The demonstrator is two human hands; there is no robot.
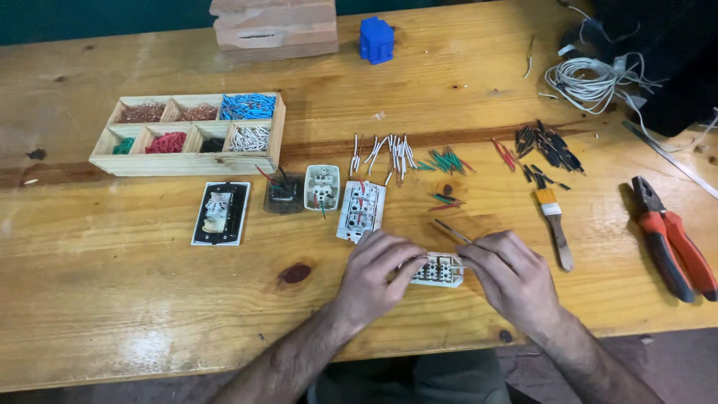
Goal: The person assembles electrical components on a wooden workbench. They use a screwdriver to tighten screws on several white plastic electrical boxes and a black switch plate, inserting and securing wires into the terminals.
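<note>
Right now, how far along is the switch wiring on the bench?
Looks done: four modules lie in a row above the hands, some with short wires fitted. In hand: the left hand steadies a white switch module while the right hand works a thin tool at it. Left: loose white, green and black wire pieces lie unused; how many still go in, I cannot tell.

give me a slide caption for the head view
Both hands, left hand and right hand, hold a white switch module on a wooden workbench.
</note>
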